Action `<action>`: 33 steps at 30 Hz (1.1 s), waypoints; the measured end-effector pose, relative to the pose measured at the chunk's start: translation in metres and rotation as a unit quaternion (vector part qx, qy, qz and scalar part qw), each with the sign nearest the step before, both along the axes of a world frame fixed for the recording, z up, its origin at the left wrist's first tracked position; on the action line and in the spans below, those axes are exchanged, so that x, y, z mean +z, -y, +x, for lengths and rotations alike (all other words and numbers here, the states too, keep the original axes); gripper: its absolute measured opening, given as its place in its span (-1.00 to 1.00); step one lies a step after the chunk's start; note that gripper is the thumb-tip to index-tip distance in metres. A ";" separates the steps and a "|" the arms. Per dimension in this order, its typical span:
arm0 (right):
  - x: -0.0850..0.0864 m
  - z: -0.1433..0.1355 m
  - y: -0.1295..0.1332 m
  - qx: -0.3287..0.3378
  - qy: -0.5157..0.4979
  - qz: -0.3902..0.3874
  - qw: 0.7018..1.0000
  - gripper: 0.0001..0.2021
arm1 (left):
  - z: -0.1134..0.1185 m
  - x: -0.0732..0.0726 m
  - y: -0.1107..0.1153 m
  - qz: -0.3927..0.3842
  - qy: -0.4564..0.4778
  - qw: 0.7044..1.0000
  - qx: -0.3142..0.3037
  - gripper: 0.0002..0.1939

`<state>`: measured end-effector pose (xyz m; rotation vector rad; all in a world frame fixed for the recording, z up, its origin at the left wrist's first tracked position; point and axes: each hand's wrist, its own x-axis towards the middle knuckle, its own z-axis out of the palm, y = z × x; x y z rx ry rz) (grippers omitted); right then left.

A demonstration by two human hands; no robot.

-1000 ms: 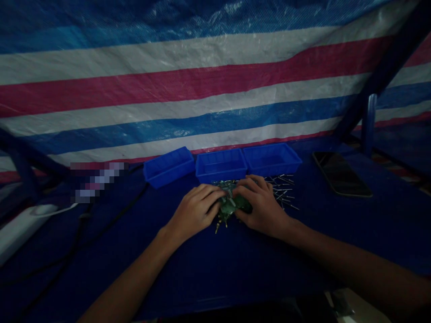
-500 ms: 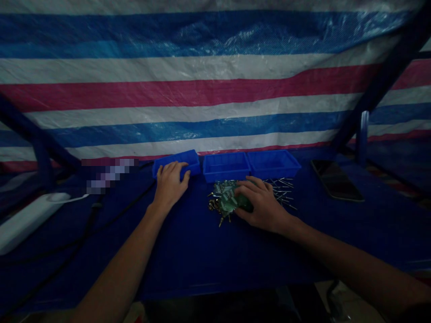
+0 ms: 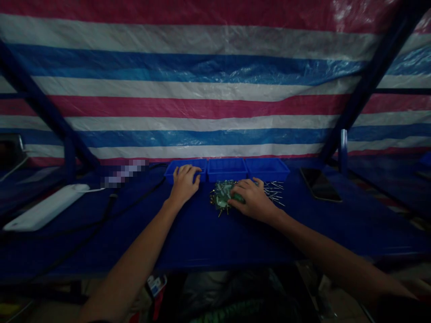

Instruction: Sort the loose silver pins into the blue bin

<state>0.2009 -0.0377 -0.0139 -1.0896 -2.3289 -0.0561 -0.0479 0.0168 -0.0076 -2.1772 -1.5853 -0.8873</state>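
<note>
Three blue trays stand in a row at the back of the blue table: a left tray (image 3: pixel 170 171), a middle tray (image 3: pixel 226 169) and a right tray (image 3: pixel 268 168). My left hand (image 3: pixel 185 181) rests at the front of the left tray, fingers apart and bent over its rim, holding nothing. On a pile of small clear and metal parts (image 3: pixel 221 193) lies my right hand (image 3: pixel 251 197), its fingers curled around something green, hard to make out. Thin metal pins (image 3: pixel 276 190) fan out to the right of that hand. Small brass-coloured pieces lie at the pile's left edge.
A dark phone (image 3: pixel 320 184) lies on the table to the right. On the left are a white power strip (image 3: pixel 49 207) and black cables (image 3: pixel 109 208). Blue slanted frame bars rise on both sides before a striped sheet (image 3: pixel 215 107).
The camera view has shifted, with more of the sheet showing. The left tray now sits straighter, in line with the others, with my left hand still at it. My right hand stays on the pile.
</note>
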 end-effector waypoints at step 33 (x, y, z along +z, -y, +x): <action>0.005 -0.033 -0.058 -0.027 -0.437 -0.107 0.892 -0.59 | 0.066 0.003 0.010 -0.022 0.412 0.896 -0.165 -0.70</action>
